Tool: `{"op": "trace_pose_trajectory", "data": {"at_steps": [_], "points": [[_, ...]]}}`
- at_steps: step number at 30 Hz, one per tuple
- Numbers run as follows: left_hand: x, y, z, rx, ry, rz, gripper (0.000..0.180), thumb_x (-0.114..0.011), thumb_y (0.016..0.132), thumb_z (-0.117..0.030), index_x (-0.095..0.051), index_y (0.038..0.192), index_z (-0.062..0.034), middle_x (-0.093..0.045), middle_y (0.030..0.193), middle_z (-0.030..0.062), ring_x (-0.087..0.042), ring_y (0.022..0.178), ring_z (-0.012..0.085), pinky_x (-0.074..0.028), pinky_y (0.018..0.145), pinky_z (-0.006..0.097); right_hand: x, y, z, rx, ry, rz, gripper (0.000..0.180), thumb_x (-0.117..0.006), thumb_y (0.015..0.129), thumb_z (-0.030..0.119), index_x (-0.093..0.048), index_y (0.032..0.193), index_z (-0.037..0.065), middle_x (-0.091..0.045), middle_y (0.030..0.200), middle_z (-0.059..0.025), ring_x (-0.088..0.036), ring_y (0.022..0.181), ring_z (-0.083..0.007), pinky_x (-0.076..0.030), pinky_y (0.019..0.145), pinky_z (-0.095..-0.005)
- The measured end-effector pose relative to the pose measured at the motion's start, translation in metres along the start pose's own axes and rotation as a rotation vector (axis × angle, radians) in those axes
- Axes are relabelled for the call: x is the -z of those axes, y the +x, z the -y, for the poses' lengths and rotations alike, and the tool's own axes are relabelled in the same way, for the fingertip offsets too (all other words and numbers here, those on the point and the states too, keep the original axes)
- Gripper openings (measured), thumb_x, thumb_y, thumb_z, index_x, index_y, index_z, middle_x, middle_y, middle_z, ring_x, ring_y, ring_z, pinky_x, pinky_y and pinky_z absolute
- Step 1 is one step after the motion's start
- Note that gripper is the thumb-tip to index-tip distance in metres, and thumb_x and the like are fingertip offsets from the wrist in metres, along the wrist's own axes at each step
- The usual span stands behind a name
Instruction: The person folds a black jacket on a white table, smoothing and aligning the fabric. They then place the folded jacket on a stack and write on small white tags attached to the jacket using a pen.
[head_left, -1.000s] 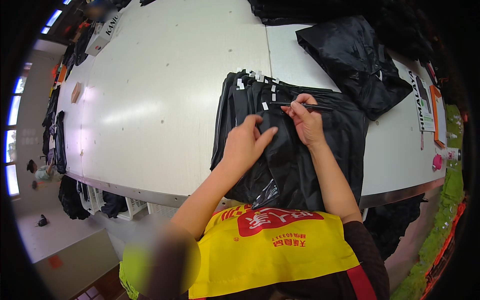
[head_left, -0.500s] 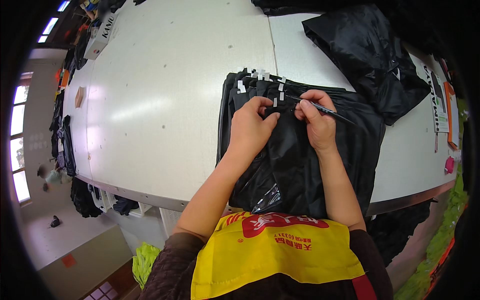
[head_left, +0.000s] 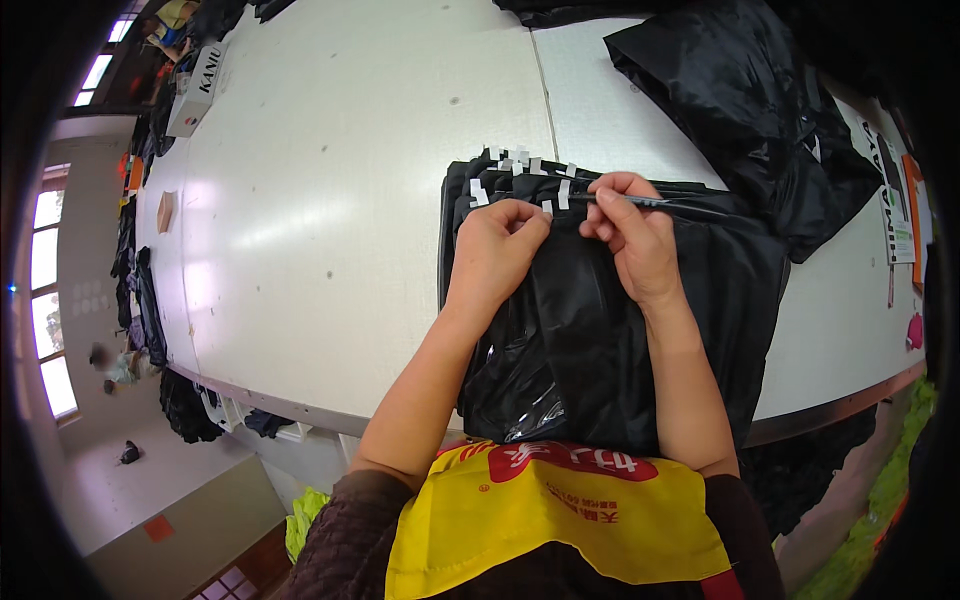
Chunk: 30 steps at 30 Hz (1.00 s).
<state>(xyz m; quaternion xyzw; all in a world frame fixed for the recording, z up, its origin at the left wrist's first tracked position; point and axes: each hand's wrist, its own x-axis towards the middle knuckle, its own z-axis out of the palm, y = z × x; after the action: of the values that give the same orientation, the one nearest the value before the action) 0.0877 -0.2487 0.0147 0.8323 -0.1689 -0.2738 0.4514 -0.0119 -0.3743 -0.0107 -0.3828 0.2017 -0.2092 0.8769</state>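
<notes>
Head view: I see both hands at the far edge of a stack of black garments (head_left: 600, 330) that lies on the white table (head_left: 330, 200), its near end hanging over the table edge toward me. My left hand (head_left: 495, 250) is curled, fingertips pinching the top layer of fabric just beside one of the small white tags (head_left: 563, 193) that line the stack's far edge. My right hand (head_left: 630, 235) is closed on a thin dark pen (head_left: 650, 203), which lies nearly level, its tip at the tag between the two hands. The hands sit close together, almost touching. A second heap of black cloth (head_left: 740, 110) lies beyond, to the right. A white box (head_left: 195, 90) rests at the table's far left corner.
</notes>
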Motion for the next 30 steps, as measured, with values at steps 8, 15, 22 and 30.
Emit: {"op": "trace_pose_trajectory", "data": {"at_steps": [8, 15, 22, 30], "points": [[-0.003, 0.006, 0.004, 0.071, -0.160, 0.027, 0.022, -0.064, 0.079, -0.017, -0.067, 0.083, 0.0045, -0.061, 0.065, 0.0025, -0.051, 0.060, 0.0065, -0.041, 0.055, 0.023, 0.001, -0.003, -0.035, 0.385, -0.203, -0.045, 0.015, -0.059, 0.086, 0.008, -0.053, 0.098, 0.001, -0.057, 0.075, -0.0021, -0.048, 0.060, -0.0043, -0.039, 0.054, -0.0179], [-0.005, 0.007, 0.008, 0.090, -0.274, 0.017, 0.021, -0.062, 0.081, -0.015, -0.067, 0.085, 0.0055, -0.059, 0.067, -0.0008, -0.048, 0.061, 0.0035, -0.039, 0.054, 0.020, 0.005, 0.001, -0.044, 0.514, -0.581, -0.095, 0.011, -0.063, 0.083, 0.009, -0.056, 0.088, 0.003, -0.052, 0.065, 0.0022, -0.043, 0.054, -0.0039, -0.037, 0.050, -0.0203], [-0.008, 0.004, 0.009, 0.074, -0.272, -0.008, 0.019, -0.062, 0.081, -0.013, -0.066, 0.085, 0.0054, -0.057, 0.066, -0.0025, -0.046, 0.060, 0.0020, -0.037, 0.053, 0.019, 0.005, 0.000, -0.041, 0.554, -0.732, -0.075, 0.010, -0.064, 0.082, 0.007, -0.056, 0.087, 0.003, -0.054, 0.066, -0.0004, -0.046, 0.053, -0.0058, -0.039, 0.049, -0.0222], [-0.011, 0.004, 0.009, 0.046, -0.277, -0.023, 0.018, -0.062, 0.081, -0.011, -0.066, 0.085, 0.0058, -0.057, 0.066, -0.0026, -0.047, 0.060, 0.0020, -0.037, 0.053, 0.019, 0.005, 0.001, -0.040, 0.565, -0.751, -0.069, 0.011, -0.063, 0.081, 0.006, -0.056, 0.088, 0.002, -0.057, 0.069, -0.0037, -0.050, 0.054, -0.0092, -0.042, 0.051, -0.0238]]}}
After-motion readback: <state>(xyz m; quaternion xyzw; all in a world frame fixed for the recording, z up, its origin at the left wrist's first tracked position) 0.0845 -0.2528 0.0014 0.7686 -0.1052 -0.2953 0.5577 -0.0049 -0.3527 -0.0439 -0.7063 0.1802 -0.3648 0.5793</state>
